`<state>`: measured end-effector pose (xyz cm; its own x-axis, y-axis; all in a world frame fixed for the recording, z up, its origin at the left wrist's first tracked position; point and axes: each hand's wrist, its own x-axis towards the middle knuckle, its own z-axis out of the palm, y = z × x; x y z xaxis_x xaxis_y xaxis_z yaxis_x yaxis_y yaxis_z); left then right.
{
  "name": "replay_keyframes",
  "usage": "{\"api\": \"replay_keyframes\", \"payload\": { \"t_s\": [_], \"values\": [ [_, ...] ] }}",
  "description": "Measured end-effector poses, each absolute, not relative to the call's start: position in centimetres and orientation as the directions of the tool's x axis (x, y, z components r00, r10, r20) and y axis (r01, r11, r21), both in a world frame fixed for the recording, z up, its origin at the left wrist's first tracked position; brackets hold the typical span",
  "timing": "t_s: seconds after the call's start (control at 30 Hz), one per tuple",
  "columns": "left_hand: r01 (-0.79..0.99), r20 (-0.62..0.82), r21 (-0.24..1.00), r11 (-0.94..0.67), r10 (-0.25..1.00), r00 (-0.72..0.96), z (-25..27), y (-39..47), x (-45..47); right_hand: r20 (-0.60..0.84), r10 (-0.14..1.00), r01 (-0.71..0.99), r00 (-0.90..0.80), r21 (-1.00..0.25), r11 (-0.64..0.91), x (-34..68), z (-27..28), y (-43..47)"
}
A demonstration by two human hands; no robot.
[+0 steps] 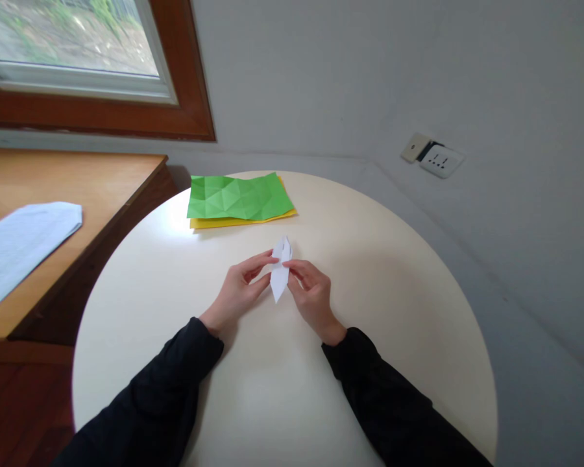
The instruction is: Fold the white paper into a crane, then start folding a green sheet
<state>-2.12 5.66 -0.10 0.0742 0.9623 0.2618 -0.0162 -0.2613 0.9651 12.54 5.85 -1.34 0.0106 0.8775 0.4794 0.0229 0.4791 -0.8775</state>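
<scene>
A small piece of folded white paper (278,283), narrow and pointed at its near end, is held above the middle of the round table. My left hand (243,283) grips its left edge between thumb and fingers. On the other side my right hand (312,290) pinches the right edge, with the fingers curled. The far end of the paper shows layered folds and a slit. Beyond both hands lies a creased green sheet (238,198) on top of a yellow sheet (214,224).
The round white table (399,363) carries all of this. To the left stands a wooden desk (111,178) with a white, cloth-like item (34,240) on it. A wall socket (440,160) is at the right, and a wood-framed window (189,78) at upper left.
</scene>
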Motion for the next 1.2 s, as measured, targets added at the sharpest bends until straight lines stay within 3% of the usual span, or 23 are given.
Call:
{"api": "replay_keyframes", "payload": {
  "t_s": [0.2, 0.47, 0.7, 1.0, 1.2],
  "values": [
    [0.109, 0.208, 0.970, -0.219, 0.972, 0.106, 0.90, 5.68, -2.64, 0.475, 0.880, 0.023, 0.023, -0.880, 0.475, 12.57, -1.19, 5.92],
    [0.036, 0.139, 0.989, -0.143, 0.986, 0.093, 0.66, 5.69, -2.44, 0.445, 0.895, -0.019, -0.006, -0.895, 0.445, 12.60, -1.09, 5.90],
    [0.031, 0.207, 0.977, -0.209, 0.977, 0.049, 0.67, 6.02, -2.69, 0.387, 0.920, -0.086, -0.061, -0.921, 0.381, 12.39, -0.84, 5.75],
    [0.017, 0.145, 0.989, -0.147, 0.987, 0.063, 0.82, 5.88, -2.29, 0.286, 0.958, -0.061, 0.004, -0.956, 0.286, 12.21, -0.98, 6.25],
    [0.067, 0.129, 0.989, -0.133, 0.990, 0.049, 0.79, 5.69, -2.03, 0.223, 0.975, -0.154, 0.023, -0.962, 0.224, 11.98, -1.32, 6.48]
  ]
}}
